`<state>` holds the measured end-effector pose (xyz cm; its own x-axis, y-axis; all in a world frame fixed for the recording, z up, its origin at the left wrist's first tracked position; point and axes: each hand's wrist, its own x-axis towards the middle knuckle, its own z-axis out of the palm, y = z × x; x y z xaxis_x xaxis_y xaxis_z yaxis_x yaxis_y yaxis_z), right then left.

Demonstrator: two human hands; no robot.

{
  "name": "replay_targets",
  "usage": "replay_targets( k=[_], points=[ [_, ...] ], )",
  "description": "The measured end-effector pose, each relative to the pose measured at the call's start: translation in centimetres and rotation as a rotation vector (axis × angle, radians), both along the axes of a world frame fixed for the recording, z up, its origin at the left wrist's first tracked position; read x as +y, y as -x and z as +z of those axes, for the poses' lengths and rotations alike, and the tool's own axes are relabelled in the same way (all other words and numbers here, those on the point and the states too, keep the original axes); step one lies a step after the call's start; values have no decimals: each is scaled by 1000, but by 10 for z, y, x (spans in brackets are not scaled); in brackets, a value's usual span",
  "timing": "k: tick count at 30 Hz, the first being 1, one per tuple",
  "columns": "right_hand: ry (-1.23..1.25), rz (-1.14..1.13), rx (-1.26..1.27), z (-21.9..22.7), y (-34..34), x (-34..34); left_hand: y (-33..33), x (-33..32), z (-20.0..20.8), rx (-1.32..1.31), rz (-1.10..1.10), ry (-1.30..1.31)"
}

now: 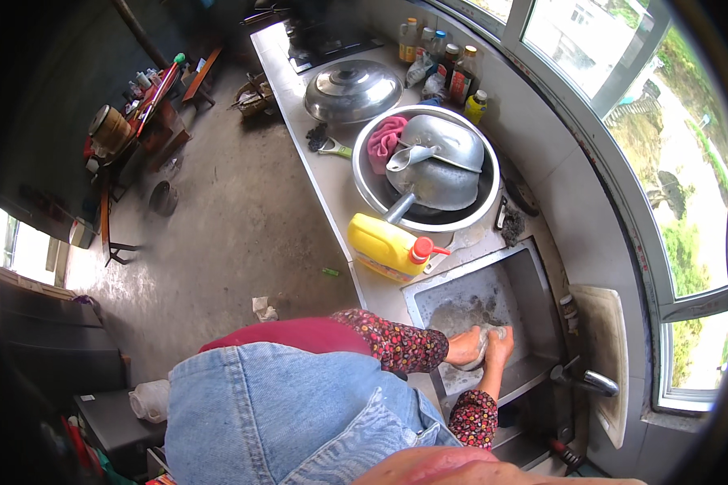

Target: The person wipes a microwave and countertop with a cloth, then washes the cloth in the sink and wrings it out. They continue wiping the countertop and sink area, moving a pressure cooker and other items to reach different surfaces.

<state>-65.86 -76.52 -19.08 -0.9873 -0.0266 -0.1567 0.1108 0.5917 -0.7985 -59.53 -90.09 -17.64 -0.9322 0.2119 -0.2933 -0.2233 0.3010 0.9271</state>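
Note:
Both my hands are down in the metal sink [510, 295], closed around a wet greyish cloth [471, 364]. My left hand [461, 347] comes in from the left, its floral sleeve reaching over the sink's edge. Close beside it, my right hand [499, 347] grips the same cloth from the right. Dark, murky patches cover the sink bottom beyond my hands. A yellow jug [384, 246] with a red cap stands on the counter just past the sink's left corner.
Past the jug, a large metal basin [364, 182] holds metal vessels, a ladle and a pink cloth [386, 141]. A domed lid [353, 87] and several bottles [461, 77] sit farther back. The tap [598, 382] and a white board [603, 356] are at the right.

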Motion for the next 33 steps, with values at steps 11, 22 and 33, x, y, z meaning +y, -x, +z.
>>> replay_targets(
  k=[11, 22, 33],
  points=[
    [644, -475, -212, 28, 5, -3, 13, -17, 53, 135, -368, 206],
    [890, -225, -299, 88, -46, 6, 19, -20, 53, 27, -138, 80],
    [1341, 297, 29, 105, -23, 13, 2, -16, 93, -729, -157, -1258]
  ],
)
